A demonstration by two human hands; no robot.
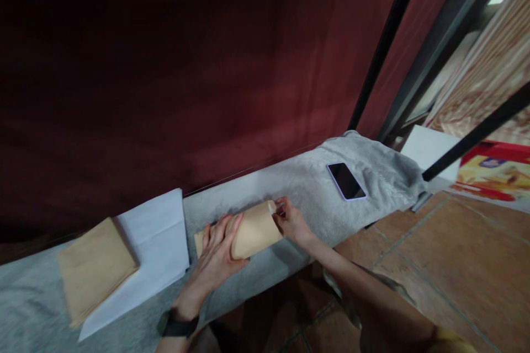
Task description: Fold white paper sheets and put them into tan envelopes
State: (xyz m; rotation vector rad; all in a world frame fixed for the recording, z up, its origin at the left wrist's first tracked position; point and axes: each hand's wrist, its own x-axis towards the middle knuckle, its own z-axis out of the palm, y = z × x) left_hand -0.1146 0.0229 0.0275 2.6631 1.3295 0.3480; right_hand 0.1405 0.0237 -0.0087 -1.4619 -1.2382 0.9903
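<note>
A tan paper envelope (257,230) lies on the grey cloth in front of me. My left hand (219,248) rests flat across its left part, fingers stretched out and pressing it down. At the envelope's right end, the bent fingers of my right hand (292,222) pinch its edge, where a small white bit shows beside the fingertips. What lies inside the envelope is hidden. To the left, a stack of tan envelopes (95,267) sits partly on top of white paper sheets (159,237).
A phone (346,181) lies face up on the grey cloth (306,176) to the right. Behind hangs a dark red curtain (248,66). Black poles (385,38) slant up at the right. A red and yellow box (497,174) stands on the tiled floor (464,248).
</note>
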